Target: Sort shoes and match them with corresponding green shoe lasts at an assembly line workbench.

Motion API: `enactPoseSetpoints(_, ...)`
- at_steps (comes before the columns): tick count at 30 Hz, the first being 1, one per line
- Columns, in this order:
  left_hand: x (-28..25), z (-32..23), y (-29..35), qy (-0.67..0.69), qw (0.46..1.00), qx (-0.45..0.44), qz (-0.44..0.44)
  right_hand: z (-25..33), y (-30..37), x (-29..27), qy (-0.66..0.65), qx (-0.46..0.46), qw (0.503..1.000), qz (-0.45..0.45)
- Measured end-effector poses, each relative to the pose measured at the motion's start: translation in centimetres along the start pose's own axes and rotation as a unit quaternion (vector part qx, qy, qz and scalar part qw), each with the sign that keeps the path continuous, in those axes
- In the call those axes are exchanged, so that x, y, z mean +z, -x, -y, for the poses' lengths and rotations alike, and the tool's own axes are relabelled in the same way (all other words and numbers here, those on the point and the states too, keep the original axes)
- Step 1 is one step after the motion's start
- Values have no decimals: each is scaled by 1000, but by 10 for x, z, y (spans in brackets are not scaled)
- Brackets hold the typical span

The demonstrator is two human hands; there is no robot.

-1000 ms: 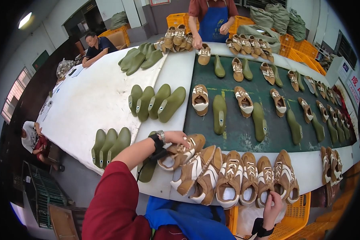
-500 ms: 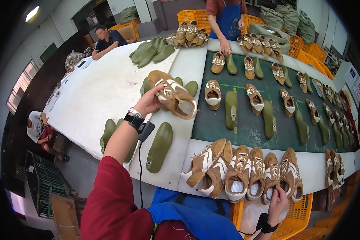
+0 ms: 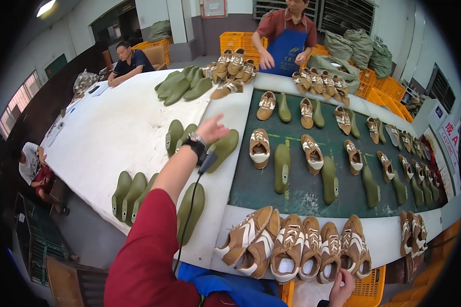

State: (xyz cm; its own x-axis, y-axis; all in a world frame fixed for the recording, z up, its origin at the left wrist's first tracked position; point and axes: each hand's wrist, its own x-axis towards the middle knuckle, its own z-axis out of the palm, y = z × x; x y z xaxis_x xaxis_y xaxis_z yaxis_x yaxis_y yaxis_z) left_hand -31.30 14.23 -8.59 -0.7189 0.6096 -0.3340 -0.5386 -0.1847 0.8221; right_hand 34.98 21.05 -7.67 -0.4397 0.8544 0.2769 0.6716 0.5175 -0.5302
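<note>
Left hand: the left hand is stretched out over the table, fingers spread loosely and holding nothing; a watch and a dark strap with a hanging cable sit on the wrist.
Nearest thing: an olive-green shoe last lies just beside and under that hand, at the right end of a small group of lasts on the white cover.
Handling of the last: it looks like a solid moulded form, so probably stiff, smooth and fairly weighty for its size; the narrow waist between heel and toe seems the surest place to grip.
Right hand: the right hand is low at the near edge, fingertips touching the brown-and-white shoes lined up there; whether it grips one I cannot tell.
Handling of the shoes: soft uppers, light, easy to pinch at the heel collar.
Green belt: pairs of a shoe and a last lie in rows on the dark green conveyor mat.
Around: more lasts near the left edge, another last under the forearm, orange crates behind.
In the way: the neighbouring lasts crowd the reach; two other people work at the far end.
</note>
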Motion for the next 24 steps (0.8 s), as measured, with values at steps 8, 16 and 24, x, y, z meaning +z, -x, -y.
enactPoseSetpoints(8, 103, 36, 154, -307, 926, 33, 217, -33, -1, 8, -62, -21, 997, -46)
enactPoseSetpoints(16, 133, -4, 381, -89, 615, 374, 689, -6, -3, 20, -49, -134, 989, -49)
enactPoseSetpoints(24, 104, -17, 462, 94, 684, 151, 707, 49, 6, 13, -56, -118, 991, -13)
